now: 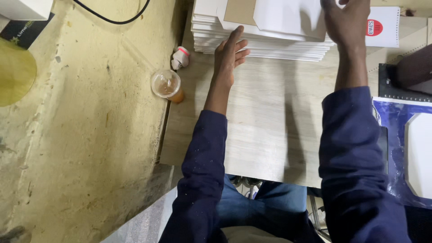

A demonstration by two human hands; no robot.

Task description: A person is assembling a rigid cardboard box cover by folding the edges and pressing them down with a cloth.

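left hand [229, 54] touches card stack [261, 42]; cup [166, 84] holds brown liquid.

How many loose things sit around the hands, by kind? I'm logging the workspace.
Stacks of white flat sheets: 1, left hand against its edge, right hand on top
Plastic cups: 1
Small crumpled white packets: 1
Black cables: 1
Total: 4

Head view, straight down (close)
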